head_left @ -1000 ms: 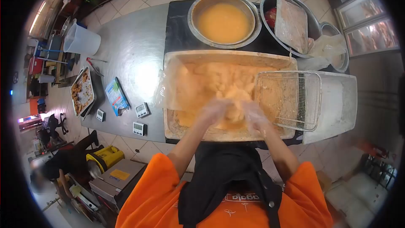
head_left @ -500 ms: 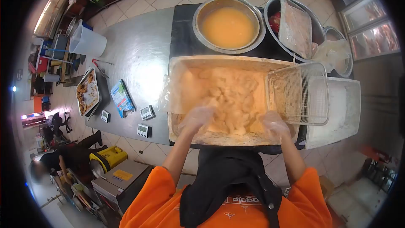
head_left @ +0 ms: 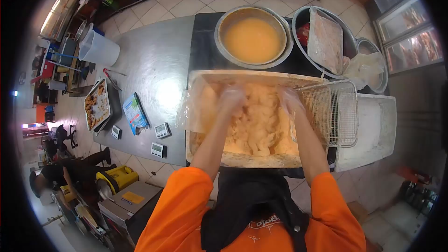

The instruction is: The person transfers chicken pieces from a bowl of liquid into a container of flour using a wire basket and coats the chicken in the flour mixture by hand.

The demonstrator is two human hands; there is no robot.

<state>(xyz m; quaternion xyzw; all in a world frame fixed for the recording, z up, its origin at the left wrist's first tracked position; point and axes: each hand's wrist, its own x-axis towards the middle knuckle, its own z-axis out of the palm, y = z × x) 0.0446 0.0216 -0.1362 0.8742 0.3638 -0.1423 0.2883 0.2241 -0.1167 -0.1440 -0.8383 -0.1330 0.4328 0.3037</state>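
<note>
A large white tub (head_left: pixel 261 161) in front of me holds pale orange flour and several flour-coated pieces (head_left: pixel 259 121), probably meat, heaped down its middle. Both my hands wear thin clear plastic gloves. At the far left of the heap is my left hand (head_left: pixel 232 96), touching the flour. My right hand (head_left: pixel 290 99) reaches into the far right of the heap. Its fingers, like those of the left, are smeared by motion and partly sunk in flour. Close to my right forearm, a wire basket (head_left: pixel 343 114) rests over the tub's right end. Clear plastic (head_left: pixel 184 112) hangs over the left rim.
Behind the tub stand a metal bowl of orange liquid (head_left: pixel 254 41) and a large bowl (head_left: pixel 298 16) holding a bagged slab (head_left: pixel 325 42). A second white tub (head_left: pixel 373 133) is at right. Leftward lie tongs (head_left: pixel 109 78), a tray (head_left: pixel 97 105), a blue packet (head_left: pixel 135 113) and timers (head_left: pixel 162 129).
Both hands have moved from the near side of the tub to its far side. The coated pieces are now gathered in a narrower ridge down the middle.
</note>
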